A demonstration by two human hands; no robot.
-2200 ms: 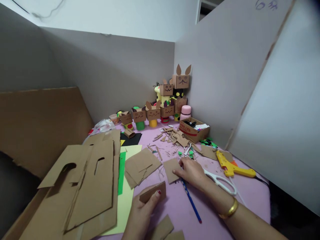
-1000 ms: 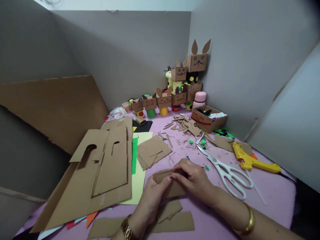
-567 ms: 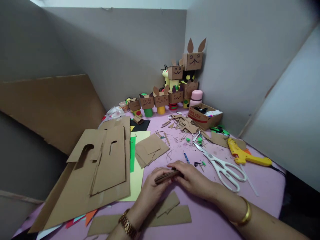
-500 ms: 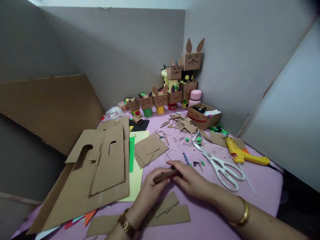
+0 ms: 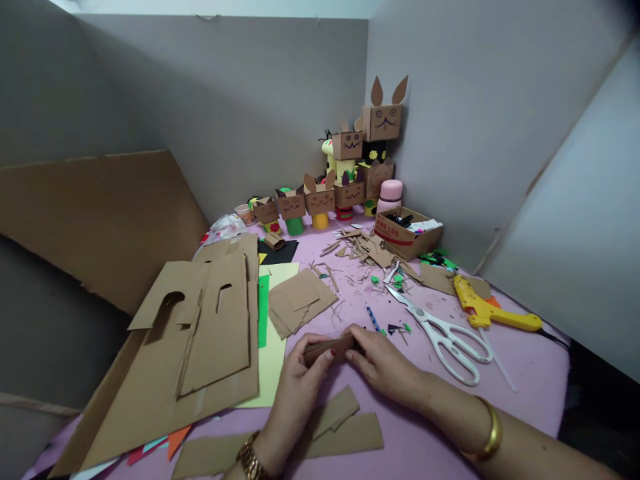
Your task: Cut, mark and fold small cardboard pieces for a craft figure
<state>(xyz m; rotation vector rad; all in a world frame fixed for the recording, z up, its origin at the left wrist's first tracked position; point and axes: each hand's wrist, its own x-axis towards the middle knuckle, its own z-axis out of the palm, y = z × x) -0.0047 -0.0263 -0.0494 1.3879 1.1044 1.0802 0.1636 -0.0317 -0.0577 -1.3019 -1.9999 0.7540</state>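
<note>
Both of my hands pinch a small folded piece of brown cardboard (image 5: 330,348) just above the pink table (image 5: 525,373). My left hand (image 5: 300,383) grips its left end, thumb on top. My right hand (image 5: 383,363) closes on its right end. Flat cardboard strips (image 5: 345,427) lie under my wrists. A blue pencil (image 5: 373,319) pokes out just beyond my right hand. White scissors (image 5: 445,337) lie to the right, blades apart.
A yellow glue gun (image 5: 487,308) lies right of the scissors. Large cut cardboard sheets (image 5: 200,333) over green and yellow paper cover the left. Cardboard animal figures (image 5: 350,180), a pink bottle (image 5: 390,195) and a small open box (image 5: 407,233) stand in the far corner, with scraps before them.
My left hand lifted one cardboard piece and my right hand joined it with another. Both hands now press the folded cardboard together, held edge-on and slightly nearer the table. The camera tilted down.
</note>
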